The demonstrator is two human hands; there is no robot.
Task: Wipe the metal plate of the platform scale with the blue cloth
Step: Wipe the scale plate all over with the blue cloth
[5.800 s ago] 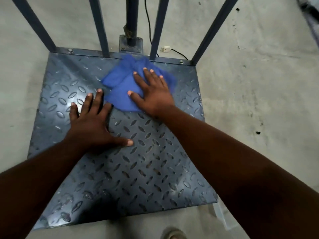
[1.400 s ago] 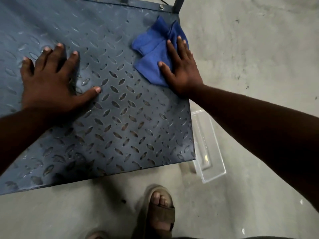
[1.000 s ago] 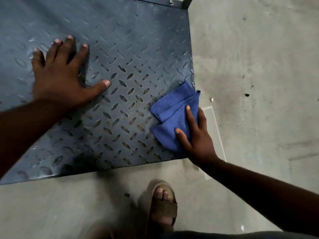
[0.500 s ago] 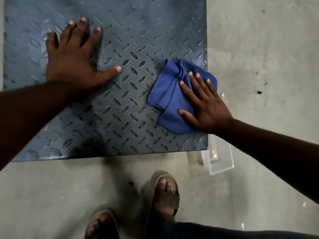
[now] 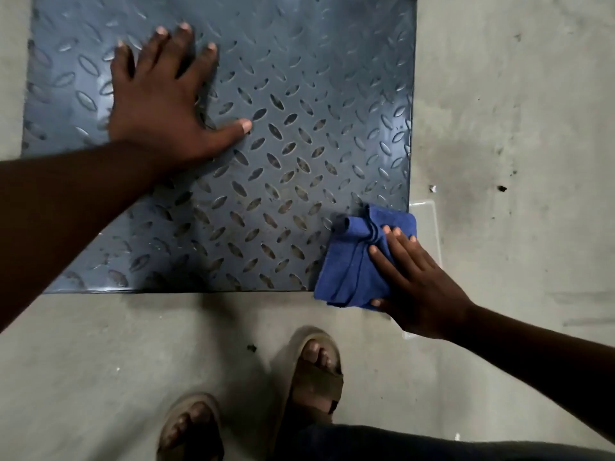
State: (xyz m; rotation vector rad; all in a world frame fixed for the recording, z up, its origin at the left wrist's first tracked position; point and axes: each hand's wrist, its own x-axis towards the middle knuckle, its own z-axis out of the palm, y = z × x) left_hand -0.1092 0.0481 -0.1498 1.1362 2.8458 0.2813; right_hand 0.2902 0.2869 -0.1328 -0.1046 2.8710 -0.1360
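Head view: right hand (image 5: 421, 281) pressed flat on blue cloth (image 5: 352, 261), lower right plate (image 5: 299, 78) corner; left hand (image 5: 163, 101) spread flat, bracing upper left. Wiping apparently unfinished.

plate (image 5: 299, 94): dull-sheened embossed metal | cloth (image 5: 352, 261): soft matt fabric (folded) | floor (image 5: 515, 111): rough matt concrete

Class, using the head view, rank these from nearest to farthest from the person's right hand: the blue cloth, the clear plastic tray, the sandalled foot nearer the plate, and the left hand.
1. blue cloth: under the right hand, at the plate's near right corner.
2. clear plastic tray: beside the plate, just right.
3. sandalled foot: on the floor below.
4. left hand: flat, far left.
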